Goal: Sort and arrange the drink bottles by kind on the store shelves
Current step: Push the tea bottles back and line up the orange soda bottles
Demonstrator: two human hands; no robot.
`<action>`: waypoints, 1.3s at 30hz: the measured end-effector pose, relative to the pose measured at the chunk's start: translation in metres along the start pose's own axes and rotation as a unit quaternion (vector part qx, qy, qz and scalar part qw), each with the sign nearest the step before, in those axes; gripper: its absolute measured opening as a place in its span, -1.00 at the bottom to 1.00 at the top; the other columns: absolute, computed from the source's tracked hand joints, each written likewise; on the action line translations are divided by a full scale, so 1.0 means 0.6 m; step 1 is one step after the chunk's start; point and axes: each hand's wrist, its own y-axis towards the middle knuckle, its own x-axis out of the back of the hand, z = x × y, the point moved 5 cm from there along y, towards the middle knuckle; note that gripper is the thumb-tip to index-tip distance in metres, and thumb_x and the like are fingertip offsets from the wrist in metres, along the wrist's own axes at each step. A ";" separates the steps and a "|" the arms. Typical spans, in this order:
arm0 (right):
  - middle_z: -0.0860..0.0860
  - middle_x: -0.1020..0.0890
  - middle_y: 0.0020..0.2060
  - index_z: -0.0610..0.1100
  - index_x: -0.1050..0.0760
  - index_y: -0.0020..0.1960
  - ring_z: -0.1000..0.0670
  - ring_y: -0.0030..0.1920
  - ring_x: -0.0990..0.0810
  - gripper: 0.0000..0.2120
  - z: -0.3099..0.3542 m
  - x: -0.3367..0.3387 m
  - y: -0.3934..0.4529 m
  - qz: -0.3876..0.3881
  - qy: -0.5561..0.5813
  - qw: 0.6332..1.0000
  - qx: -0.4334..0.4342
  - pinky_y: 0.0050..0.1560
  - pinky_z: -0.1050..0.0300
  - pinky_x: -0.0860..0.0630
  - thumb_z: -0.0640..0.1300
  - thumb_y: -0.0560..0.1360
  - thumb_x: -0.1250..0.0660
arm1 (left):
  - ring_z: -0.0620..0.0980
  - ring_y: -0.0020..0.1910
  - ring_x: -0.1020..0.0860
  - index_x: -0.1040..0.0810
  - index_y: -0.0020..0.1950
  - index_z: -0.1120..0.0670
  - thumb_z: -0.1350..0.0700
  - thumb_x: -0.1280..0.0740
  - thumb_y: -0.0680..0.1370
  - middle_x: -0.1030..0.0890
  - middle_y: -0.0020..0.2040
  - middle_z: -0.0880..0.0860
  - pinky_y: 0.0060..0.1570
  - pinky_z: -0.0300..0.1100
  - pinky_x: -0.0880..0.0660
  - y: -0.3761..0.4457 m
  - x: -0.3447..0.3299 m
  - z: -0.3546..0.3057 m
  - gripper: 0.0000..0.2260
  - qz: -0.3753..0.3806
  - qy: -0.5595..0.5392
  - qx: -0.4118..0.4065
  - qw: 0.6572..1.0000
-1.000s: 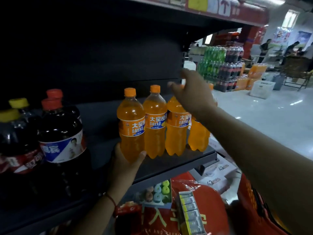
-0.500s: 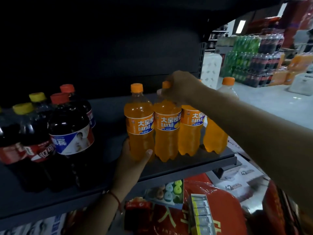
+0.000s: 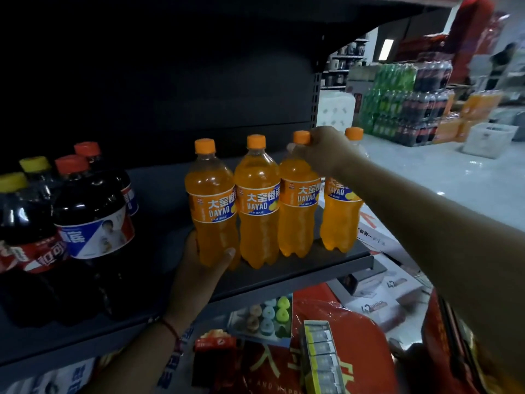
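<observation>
Several orange Dayao soda bottles stand in a row near the right end of the dark shelf (image 3: 326, 265). My left hand (image 3: 203, 268) grips the base of the leftmost orange bottle (image 3: 211, 200) from below and in front. My right hand (image 3: 321, 150) grips the neck of the third orange bottle (image 3: 298, 206), just under its orange cap. A second orange bottle (image 3: 257, 200) stands between them, and a fourth (image 3: 339, 217) stands at the right end, partly hidden by my forearm. Dark cola bottles (image 3: 91, 223) with red and yellow caps stand at the left.
The shelf's right edge ends just past the fourth bottle. Below lie red packaging (image 3: 335, 351), boxes (image 3: 377, 291) and a tray of small items (image 3: 267, 317). Stacked packs of green, dark and orange drinks (image 3: 412, 100) and a white crate (image 3: 488, 139) stand on the floor beyond.
My right hand has shifted right, from the second bottle's cap to the neck of the third. The left hand stays on the leftmost bottle's base. The view has moved closer.
</observation>
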 end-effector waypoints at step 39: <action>-0.10 -0.55 0.15 -0.05 -0.33 0.36 -0.11 0.07 -0.56 -0.45 0.093 -0.043 -0.081 -0.047 -0.057 0.995 0.068 -0.03 -0.07 -0.56 0.25 0.52 -0.25 | -0.30 0.22 -0.53 -0.18 0.47 -0.34 -0.22 -0.47 0.45 -0.52 0.31 -0.26 0.25 0.00 -0.52 -0.034 -0.003 -0.035 -0.32 0.076 0.038 0.002 0.996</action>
